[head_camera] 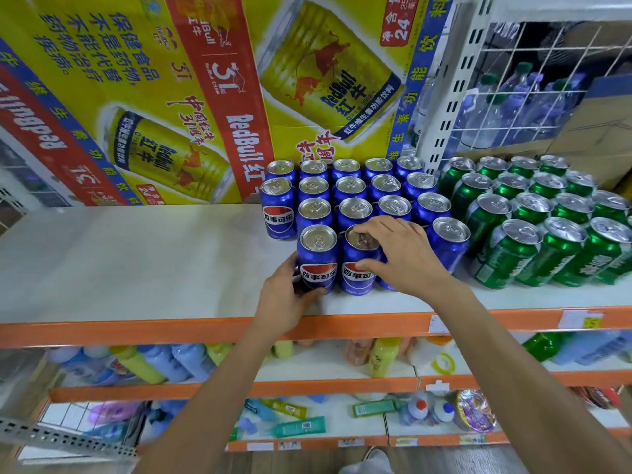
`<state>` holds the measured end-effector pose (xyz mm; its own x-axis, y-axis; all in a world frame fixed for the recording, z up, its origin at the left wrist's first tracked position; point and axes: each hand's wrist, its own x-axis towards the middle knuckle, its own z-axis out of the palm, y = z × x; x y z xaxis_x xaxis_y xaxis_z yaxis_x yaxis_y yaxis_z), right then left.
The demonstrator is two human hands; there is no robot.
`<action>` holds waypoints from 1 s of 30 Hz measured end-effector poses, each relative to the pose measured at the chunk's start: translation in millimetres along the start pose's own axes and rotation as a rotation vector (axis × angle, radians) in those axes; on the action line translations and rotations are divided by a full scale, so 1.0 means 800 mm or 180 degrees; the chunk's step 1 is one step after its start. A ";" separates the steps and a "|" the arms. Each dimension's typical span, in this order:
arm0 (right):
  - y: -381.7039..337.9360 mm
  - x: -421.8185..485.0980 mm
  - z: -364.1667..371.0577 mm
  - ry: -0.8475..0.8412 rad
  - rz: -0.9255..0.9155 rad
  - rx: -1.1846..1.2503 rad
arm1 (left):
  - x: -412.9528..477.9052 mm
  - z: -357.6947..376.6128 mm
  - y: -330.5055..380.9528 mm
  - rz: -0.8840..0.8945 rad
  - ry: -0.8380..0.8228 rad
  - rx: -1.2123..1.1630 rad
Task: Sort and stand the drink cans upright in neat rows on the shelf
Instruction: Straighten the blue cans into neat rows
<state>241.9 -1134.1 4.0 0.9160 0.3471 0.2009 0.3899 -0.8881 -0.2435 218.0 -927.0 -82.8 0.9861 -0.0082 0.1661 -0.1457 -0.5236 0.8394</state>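
Hands grip two blue cans, one each

The blue cans stand up straight in tight rows on the white shelf, shiny tops up. The green cans stand in rows too, just beside them at 3 o'clock. At the blue group's 6 o'clock edge, the left hand holds the corner can. The right hand holds the next can at its 3 o'clock.
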 end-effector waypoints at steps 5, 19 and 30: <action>0.012 -0.008 -0.008 -0.0069 -0.0302 0.0450 | 0.000 0.003 -0.004 -0.0078 0.0092 -0.0039; 0.064 -0.009 -0.053 -0.0400 0.0204 0.0019 | 0.057 0.020 0.112 0.1600 -0.0516 0.2161; 0.065 -0.011 -0.053 -0.0408 0.0250 -0.0103 | 0.056 0.019 0.122 0.1329 -0.0694 0.2172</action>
<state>250.4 -1196.3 30.2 0.9489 0.3099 0.0592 0.3151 -0.9225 -0.2227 249.3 -991.2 -1.3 0.8653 -0.4447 0.2315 -0.4919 -0.8422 0.2208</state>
